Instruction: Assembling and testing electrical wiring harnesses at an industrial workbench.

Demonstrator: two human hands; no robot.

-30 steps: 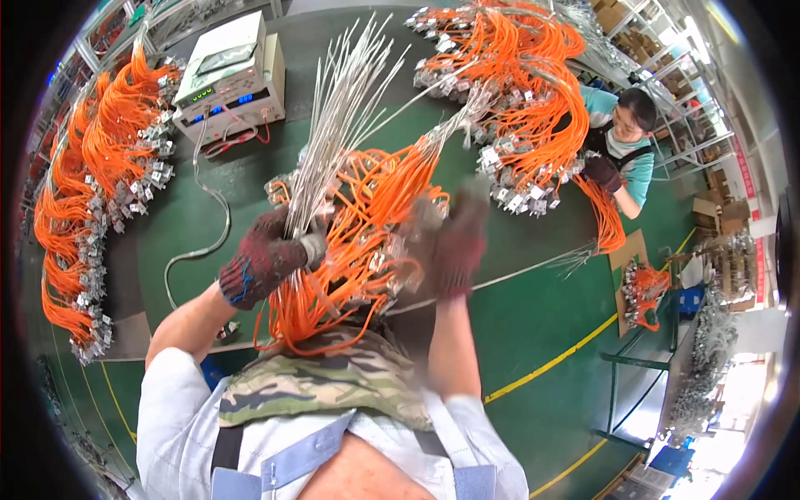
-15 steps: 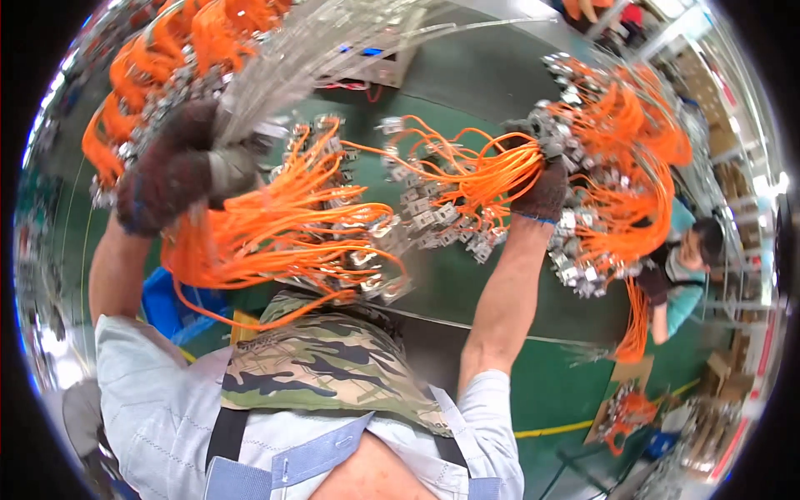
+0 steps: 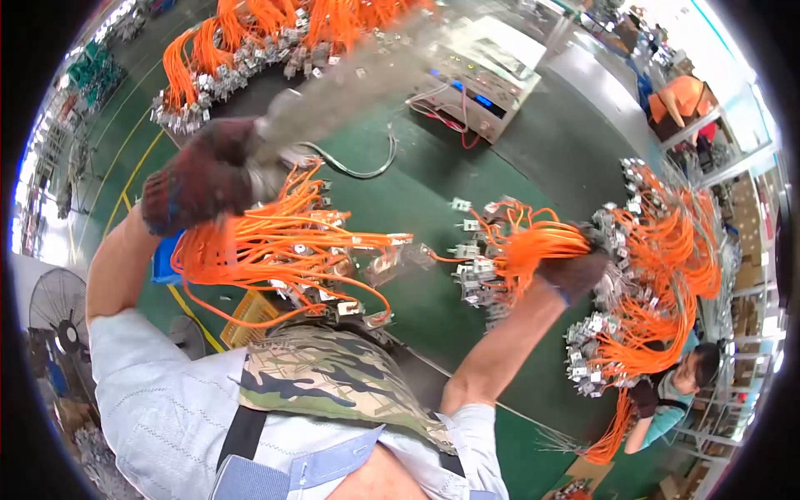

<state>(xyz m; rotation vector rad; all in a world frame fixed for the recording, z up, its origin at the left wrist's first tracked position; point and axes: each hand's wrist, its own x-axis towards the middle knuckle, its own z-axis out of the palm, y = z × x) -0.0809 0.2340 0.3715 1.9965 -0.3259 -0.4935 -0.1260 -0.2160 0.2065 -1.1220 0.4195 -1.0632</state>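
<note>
My left hand [image 3: 200, 177], in a dark knit glove, grips a thick bundle of orange wires [image 3: 283, 250] with metal connectors and grey-white cable ends that stream off blurred toward the top right. My right hand [image 3: 577, 271], also gloved, is stretched out to the right and closed on a smaller bunch of orange wires [image 3: 517, 250] whose connectors hang to the left. Just past this hand lies a heap of orange wire harnesses [image 3: 658, 275] on the green table [image 3: 417, 192].
A beige test instrument [image 3: 483, 71] with cables stands at the far edge. More orange harnesses [image 3: 250, 42] are piled at the top left. Another person [image 3: 679, 387] sits at the right, handling wires. A fan [image 3: 58, 325] stands at the left.
The view has swung round. My right hand has carried its small bunch further out to the heap at the right, and my left hand has moved its big bundle up and left.
</note>
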